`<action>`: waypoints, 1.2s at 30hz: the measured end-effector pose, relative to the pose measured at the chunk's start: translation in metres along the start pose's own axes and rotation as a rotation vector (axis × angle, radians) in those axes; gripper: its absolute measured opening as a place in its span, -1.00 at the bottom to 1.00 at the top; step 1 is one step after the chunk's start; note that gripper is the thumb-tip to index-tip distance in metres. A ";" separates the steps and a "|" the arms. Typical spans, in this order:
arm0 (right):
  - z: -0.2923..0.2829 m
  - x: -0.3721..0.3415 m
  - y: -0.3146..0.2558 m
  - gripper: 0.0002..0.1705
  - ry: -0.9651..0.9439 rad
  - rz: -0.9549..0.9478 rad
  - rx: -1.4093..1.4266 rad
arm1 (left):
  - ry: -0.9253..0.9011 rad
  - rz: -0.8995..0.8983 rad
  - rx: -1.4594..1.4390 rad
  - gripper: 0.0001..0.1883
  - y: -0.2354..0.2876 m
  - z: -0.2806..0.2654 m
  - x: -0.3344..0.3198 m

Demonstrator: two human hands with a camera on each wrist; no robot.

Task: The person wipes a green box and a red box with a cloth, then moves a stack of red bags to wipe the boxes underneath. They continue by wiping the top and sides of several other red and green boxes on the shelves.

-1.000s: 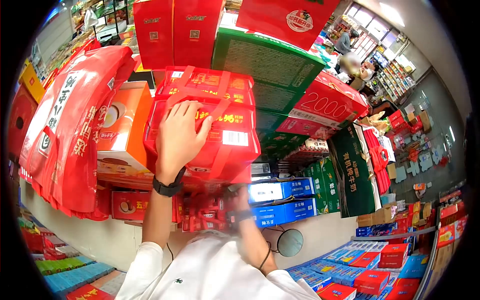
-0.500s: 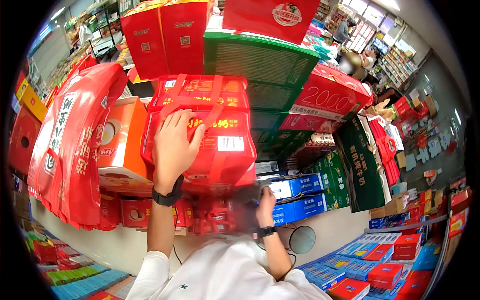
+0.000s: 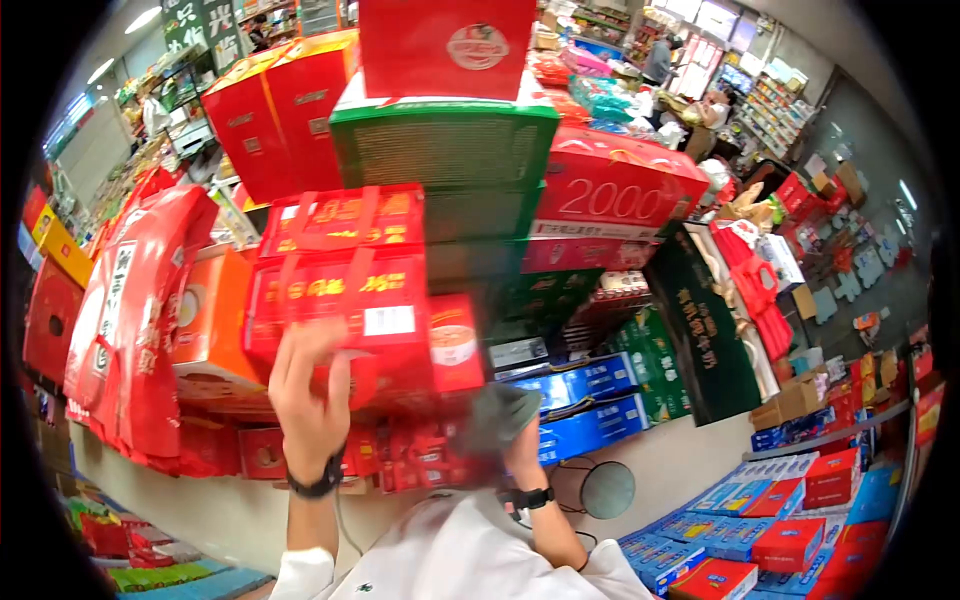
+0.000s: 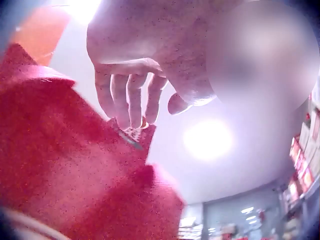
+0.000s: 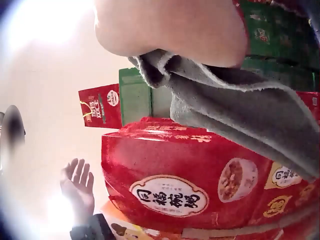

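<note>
In my head view, blur smears the grey cloth (image 3: pixel 497 418), and I lose its left edge. The right wrist camera cuts off the right hand (image 3: pixel 525 450) at the top edge, fingers out of sight. The left hand (image 3: pixel 308 400) blurs too; I can't be certain its fingers (image 3: pixel 291 360) touch the red box (image 3: pixel 375 300), whose small print I cannot read.

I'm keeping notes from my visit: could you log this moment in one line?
Right hand: holds gray cloth | Left hand: near red carton, contact unclear
</note>
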State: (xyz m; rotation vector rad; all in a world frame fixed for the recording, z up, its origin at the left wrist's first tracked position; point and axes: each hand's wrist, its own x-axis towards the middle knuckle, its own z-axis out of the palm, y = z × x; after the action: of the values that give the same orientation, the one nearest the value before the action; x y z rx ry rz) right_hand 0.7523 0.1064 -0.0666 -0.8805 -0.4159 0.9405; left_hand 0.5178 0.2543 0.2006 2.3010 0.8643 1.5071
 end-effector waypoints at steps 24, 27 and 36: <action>-0.041 -0.027 -0.102 -0.50 -0.223 0.123 -0.296 | -0.278 -0.868 -0.711 -0.88 0.075 0.164 -0.162; -0.050 -0.019 -0.097 -0.49 -0.186 0.303 -0.301 | -0.183 -0.840 -0.756 -0.89 0.078 0.161 -0.154; -0.030 -0.025 -0.114 -0.74 0.015 -0.065 -0.568 | 0.028 -0.864 -0.779 -0.78 0.095 0.156 -0.128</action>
State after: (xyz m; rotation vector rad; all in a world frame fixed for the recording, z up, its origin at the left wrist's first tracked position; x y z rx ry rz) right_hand 0.8181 0.0387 0.0084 -1.3778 -0.7139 0.7622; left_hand 0.6530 0.1188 0.0872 1.1228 0.8840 1.1570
